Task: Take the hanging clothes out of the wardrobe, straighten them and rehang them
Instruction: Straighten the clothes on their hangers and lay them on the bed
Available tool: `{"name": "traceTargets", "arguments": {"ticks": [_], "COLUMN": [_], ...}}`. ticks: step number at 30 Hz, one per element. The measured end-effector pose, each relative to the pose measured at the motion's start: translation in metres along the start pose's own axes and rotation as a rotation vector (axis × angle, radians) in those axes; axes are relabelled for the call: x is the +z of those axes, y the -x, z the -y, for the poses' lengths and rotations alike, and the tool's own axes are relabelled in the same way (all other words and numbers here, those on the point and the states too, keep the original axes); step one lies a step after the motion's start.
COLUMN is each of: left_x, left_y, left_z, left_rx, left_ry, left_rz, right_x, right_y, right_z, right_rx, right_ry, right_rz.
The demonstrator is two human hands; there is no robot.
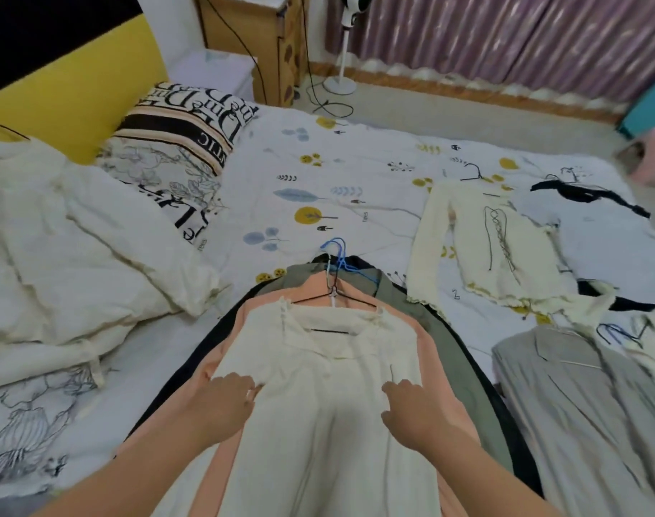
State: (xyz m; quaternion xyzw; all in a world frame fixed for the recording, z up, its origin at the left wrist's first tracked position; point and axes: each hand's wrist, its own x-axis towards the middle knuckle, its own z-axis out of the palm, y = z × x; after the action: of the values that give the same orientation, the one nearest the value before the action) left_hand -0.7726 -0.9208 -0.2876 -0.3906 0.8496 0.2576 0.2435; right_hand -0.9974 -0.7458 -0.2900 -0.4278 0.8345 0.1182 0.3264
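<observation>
- A cream top lies flat on its black hanger, uppermost on a stack of hung clothes on the bed.
- Beneath it show a peach garment, an olive one and a dark one.
- The left hand and right hand rest on the cream top, fingers loosely spread, gripping nothing.
- A grey jacket and a laced cream top lie to the right.

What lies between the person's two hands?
In the head view, only the cream shirt on top of the stack spans between the left hand and right hand.
</observation>
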Motion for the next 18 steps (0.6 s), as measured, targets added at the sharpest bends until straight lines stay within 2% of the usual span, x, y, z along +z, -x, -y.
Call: {"name": "traceTargets", "arguments": {"ticks": [6,11,15,18], "left_x": [0.015,0.041,0.045,0.039], "left_y": [-0.082,-0.155,-0.201,-0.232], "left_z": [-0.015,-0.016,-0.013,-0.008], "left_rx": [0.017,-0.068,-0.138,-0.17], "left_ry": [-0.15,-0.19,-0.175,-0.127], "left_rz": [0.004,-0.035,-0.157,-0.257], "right_x": [-0.001,0.001,0.002,0.004], "right_y": [-0.07,-0.147,-0.203,-0.231], "right_z": [-0.017,-0.029,-0.04,-0.041], "right_rx": [0.085,0.182,0.208,0.233], "right_ry": [-0.027,-0.065,-0.076,-0.059], "right_rz": [-0.124,-0.201,-0.331,-0.342]}}
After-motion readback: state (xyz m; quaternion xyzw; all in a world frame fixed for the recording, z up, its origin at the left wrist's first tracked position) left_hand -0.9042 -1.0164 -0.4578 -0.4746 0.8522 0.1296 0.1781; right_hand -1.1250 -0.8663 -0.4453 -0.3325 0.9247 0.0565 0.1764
